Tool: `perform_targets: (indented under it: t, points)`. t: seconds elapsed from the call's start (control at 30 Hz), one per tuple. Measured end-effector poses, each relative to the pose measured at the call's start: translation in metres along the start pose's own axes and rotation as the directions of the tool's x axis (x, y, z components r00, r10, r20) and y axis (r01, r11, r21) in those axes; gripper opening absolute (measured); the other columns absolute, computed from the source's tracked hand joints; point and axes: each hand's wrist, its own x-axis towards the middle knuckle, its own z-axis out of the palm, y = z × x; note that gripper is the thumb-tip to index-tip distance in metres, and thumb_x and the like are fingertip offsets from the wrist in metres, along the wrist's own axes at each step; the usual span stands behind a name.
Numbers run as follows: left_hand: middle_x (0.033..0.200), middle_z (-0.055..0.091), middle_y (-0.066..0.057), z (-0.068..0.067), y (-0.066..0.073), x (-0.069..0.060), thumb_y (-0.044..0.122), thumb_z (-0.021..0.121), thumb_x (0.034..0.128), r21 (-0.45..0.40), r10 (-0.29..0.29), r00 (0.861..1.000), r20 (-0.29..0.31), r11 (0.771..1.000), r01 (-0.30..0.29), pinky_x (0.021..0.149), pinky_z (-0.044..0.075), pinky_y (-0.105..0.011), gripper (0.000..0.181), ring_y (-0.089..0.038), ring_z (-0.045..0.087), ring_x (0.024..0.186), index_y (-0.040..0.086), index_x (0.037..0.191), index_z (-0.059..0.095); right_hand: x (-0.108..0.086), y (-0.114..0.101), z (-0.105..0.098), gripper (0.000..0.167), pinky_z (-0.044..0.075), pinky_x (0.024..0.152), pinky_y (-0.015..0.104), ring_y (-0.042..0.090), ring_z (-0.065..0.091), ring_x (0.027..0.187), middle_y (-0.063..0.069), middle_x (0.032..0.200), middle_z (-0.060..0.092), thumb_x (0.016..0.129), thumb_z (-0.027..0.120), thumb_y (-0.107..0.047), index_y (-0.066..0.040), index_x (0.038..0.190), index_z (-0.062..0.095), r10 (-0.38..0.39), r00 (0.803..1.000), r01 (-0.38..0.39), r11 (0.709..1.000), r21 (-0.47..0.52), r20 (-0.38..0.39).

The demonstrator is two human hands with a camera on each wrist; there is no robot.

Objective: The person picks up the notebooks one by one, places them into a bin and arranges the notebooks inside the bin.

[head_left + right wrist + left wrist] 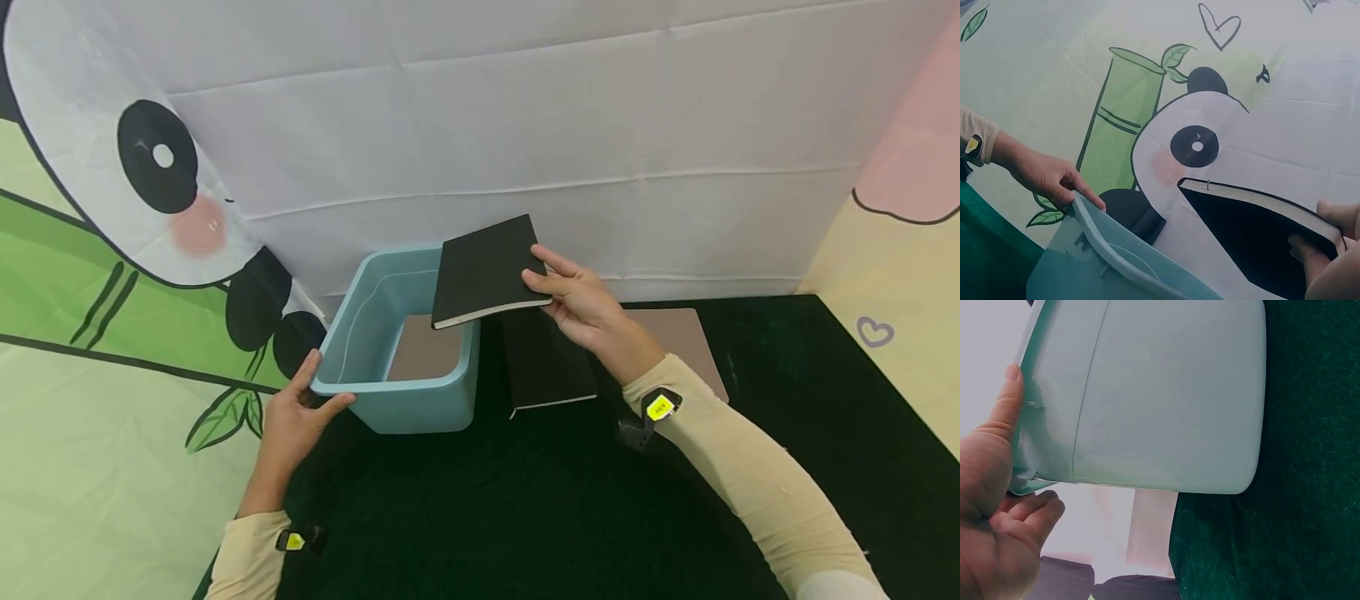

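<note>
My right hand [588, 312] pinches a black notebook [487, 271] by its right edge, thumb on the upper cover. The notebook is tilted above the right side of a light blue plastic bin [423, 410]; its pale page edges show in the right wrist view. With thumb and fingers, my left hand [292, 429] holds the bin's near left corner. Inside the bin lies a flat taupe notebook [426, 346]. Just right of the bin, another black notebook [555, 371] rests on the dark green cloth, partly under the raised one.
A taupe flat item, seemingly a notebook [678, 337], lies farther right, partly behind my right forearm. Dark green cloth [525, 517] covers the table. A white printed backdrop [480, 125] with a panda and bamboo stands right behind the bin and along the left.
</note>
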Motion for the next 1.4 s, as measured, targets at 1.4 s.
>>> perform_targets:
  t: [1.4]
  points:
    - [0.168, 0.022, -0.008, -0.011, -0.006, 0.0, 0.034, 0.079, 0.0912, -0.019, 0.018, 0.999, 0.039, 1.0, -0.017, 0.108, 0.04, -0.057, 0.092, -0.043, 0.042, 0.143, 0.014, 0.163, 0.025, 0.066, 0.073, 0.073, 0.044, 0.051, 0.105, 0.033, 0.031, 0.054, 0.135, 0.019, 0.15, 0.05, 0.101, 0.057, 0.004, 0.001, 0.145, 0.054, 0.063, 0.99, -0.085, 0.981, -0.173, -0.128]
